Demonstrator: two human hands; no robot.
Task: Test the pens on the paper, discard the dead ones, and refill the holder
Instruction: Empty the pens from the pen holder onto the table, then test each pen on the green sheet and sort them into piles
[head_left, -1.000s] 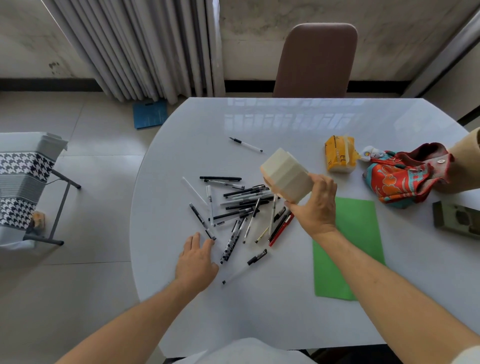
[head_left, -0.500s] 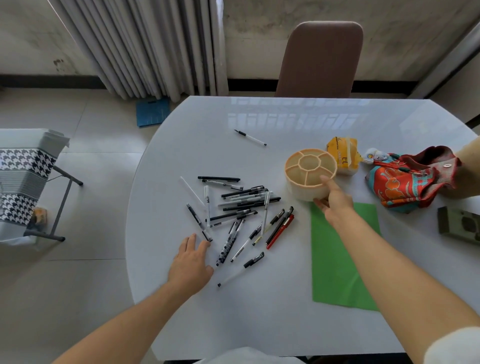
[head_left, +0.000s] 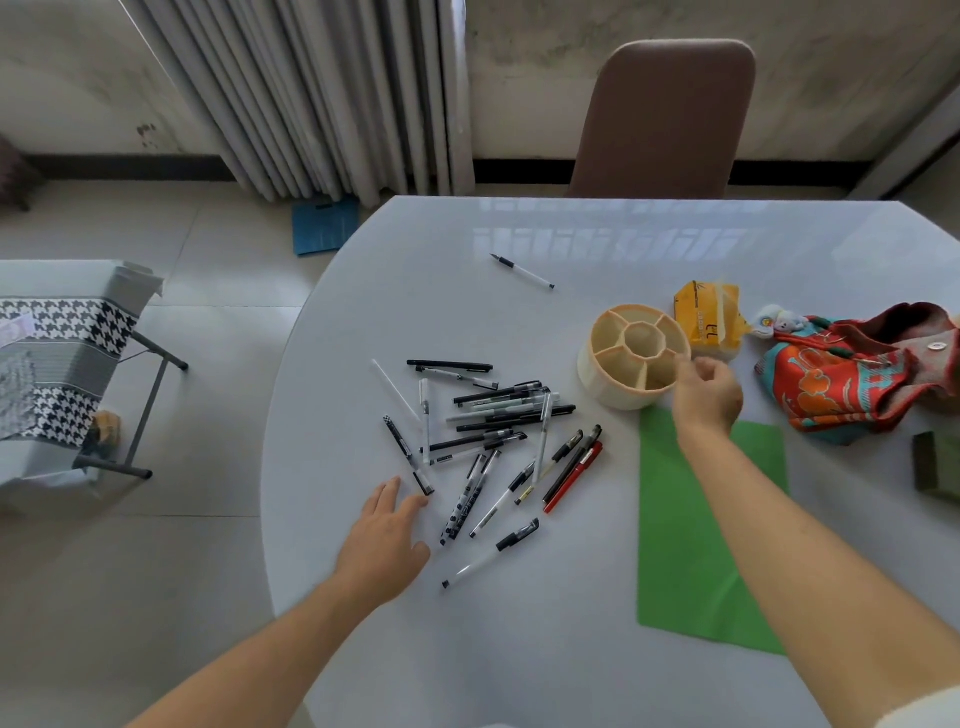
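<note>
A cream round pen holder with several empty compartments stands upright on the white table. My right hand hovers just right of its rim, fingers loosely curled, holding nothing. A scattered pile of pens, mostly black and white, lies left of the holder, with a red pen at its right edge. One pen lies alone farther back. My left hand rests flat on the table at the pile's near left, fingers spread. A green paper sheet lies under my right forearm.
A yellow packet sits right behind the holder. A red and teal patterned cloth lies at the right, with a dark box near the right edge. A brown chair stands behind the table. A houndstooth-covered stand is on the left floor.
My right hand turned the upended holder upright and set it on the table near the yellow packet, then let it go. The left hand stayed in place.
</note>
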